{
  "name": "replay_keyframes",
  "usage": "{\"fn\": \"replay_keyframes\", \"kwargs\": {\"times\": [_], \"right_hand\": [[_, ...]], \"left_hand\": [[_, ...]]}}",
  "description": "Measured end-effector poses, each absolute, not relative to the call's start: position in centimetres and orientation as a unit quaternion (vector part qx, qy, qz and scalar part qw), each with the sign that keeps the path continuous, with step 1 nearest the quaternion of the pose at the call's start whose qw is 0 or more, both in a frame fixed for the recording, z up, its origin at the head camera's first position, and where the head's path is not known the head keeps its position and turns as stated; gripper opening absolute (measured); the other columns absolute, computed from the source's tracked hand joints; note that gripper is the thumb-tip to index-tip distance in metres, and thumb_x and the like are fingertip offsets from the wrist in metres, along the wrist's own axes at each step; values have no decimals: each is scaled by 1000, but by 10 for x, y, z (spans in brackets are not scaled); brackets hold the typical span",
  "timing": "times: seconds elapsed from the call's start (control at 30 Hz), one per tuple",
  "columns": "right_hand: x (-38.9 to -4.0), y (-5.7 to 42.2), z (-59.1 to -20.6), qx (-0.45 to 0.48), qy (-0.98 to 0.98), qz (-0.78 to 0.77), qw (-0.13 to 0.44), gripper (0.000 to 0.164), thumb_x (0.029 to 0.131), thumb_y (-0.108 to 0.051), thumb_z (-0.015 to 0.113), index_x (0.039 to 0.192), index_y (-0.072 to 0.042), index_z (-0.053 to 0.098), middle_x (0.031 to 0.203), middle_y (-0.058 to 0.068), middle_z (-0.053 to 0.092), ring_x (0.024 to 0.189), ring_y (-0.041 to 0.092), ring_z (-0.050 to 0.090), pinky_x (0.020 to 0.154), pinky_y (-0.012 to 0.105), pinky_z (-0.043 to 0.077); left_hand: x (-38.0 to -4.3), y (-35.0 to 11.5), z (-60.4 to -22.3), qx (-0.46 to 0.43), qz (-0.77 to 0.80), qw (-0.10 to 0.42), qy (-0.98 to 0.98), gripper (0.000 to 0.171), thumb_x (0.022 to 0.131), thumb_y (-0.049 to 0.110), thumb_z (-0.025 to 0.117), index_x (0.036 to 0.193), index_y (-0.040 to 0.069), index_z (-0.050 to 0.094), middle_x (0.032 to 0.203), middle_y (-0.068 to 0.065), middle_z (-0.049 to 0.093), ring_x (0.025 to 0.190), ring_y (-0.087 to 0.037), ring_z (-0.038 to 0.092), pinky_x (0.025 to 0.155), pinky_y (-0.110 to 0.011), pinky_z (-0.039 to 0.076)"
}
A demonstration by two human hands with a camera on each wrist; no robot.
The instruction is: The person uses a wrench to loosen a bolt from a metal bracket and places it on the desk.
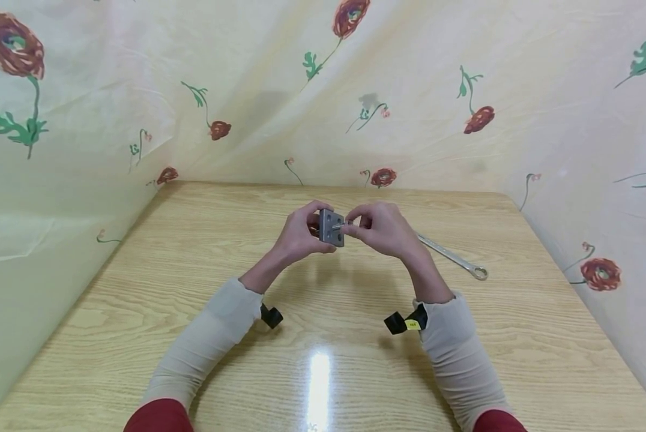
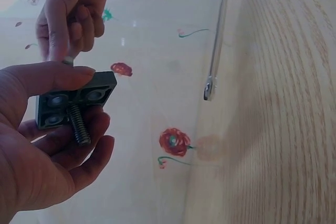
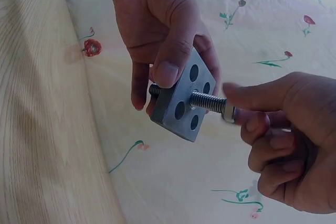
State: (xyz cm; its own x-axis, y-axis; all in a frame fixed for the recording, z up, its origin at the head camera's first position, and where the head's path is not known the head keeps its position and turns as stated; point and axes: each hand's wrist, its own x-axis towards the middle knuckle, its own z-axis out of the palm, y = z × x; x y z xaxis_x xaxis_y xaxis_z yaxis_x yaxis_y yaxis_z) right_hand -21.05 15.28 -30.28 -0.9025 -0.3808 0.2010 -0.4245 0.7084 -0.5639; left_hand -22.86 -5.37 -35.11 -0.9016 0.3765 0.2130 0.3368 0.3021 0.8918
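A square grey metal plate [image 3: 173, 109] with several round holes is held up above the table. My left hand [image 1: 297, 234] grips it by its edges, thumb on one side and fingers on the other. Through the plate's middle runs a threaded bolt [image 3: 209, 102]; its far end sticks out on the other side, as the left wrist view shows. My right hand [image 1: 379, 228] pinches the bolt's outer end between thumb and index finger, with the other fingers curled. The fingers partly hide that end.
A combination wrench [image 1: 452, 255] lies on the wooden table [image 1: 323, 300], to the right of and beyond my right forearm. Flower-patterned cloth [image 1: 247, 72] hangs along the table's back and sides. A dark camera mount [image 1: 404, 322] sits on the right wrist, another [image 1: 271, 316] on the left.
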Motion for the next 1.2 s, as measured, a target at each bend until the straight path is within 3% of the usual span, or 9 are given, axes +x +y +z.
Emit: {"fn": "replay_keyframes", "kwargs": {"times": [0.27, 0.37, 0.57, 0.7, 0.87, 1.03, 1.2], "right_hand": [[-211, 153, -303, 217, -924, 314, 35, 26, 90, -24, 75, 107, -5, 75, 59, 0, 56, 51, 13, 45, 49, 25, 34], [-211, 153, -302, 221, -921, 319, 30, 32, 89, -23, 76, 114, -5, 72, 61, 1, 58, 51, 13, 46, 49, 25, 36], [-211, 155, -302, 213, -928, 306, 18, 25, 90, -25, 75, 104, -5, 75, 60, 1, 56, 51, 13, 44, 49, 25, 34], [-211, 155, -302, 208, -925, 317, 15, 32, 88, -24, 77, 113, -4, 72, 63, 2, 59, 52, 14, 47, 49, 26, 37], [-211, 154, -302, 206, -928, 310, 24, 25, 92, -28, 73, 104, -6, 76, 61, 1, 55, 52, 13, 44, 50, 26, 34], [-211, 154, -303, 222, -922, 317, 30, 33, 89, -23, 76, 116, -4, 70, 64, 3, 60, 53, 14, 49, 50, 26, 38], [-211, 154, -303, 217, -922, 318, 25, 26, 90, -23, 75, 109, -5, 74, 63, 2, 59, 53, 14, 47, 50, 26, 36]], "left_hand": [[-229, -53, -352, 221, 547, 18, 808, 66, 71, -2, 85, 130, 9, 57, 112, -21, 71, 96, -30, 68, 84, -38, 59], [-230, -53, -352, 222, 546, 18, 808, 66, 71, -2, 85, 130, 9, 57, 112, -22, 71, 96, -30, 68, 84, -38, 59], [-230, -54, -352, 223, 549, 15, 806, 66, 71, -3, 85, 130, 8, 57, 113, -22, 71, 97, -30, 68, 85, -39, 59], [-230, -54, -352, 222, 549, 14, 806, 66, 71, -2, 85, 130, 8, 57, 113, -22, 71, 96, -30, 68, 86, -39, 59], [-230, -53, -351, 223, 547, 15, 807, 67, 71, -2, 85, 131, 7, 57, 113, -22, 70, 96, -30, 68, 85, -39, 58], [-230, -53, -351, 222, 548, 16, 806, 66, 72, -3, 84, 131, 7, 56, 113, -22, 70, 97, -30, 68, 85, -39, 58], [-230, -53, -351, 222, 549, 16, 805, 66, 71, -3, 84, 130, 8, 57, 113, -22, 70, 97, -30, 68, 85, -38, 59]]}}
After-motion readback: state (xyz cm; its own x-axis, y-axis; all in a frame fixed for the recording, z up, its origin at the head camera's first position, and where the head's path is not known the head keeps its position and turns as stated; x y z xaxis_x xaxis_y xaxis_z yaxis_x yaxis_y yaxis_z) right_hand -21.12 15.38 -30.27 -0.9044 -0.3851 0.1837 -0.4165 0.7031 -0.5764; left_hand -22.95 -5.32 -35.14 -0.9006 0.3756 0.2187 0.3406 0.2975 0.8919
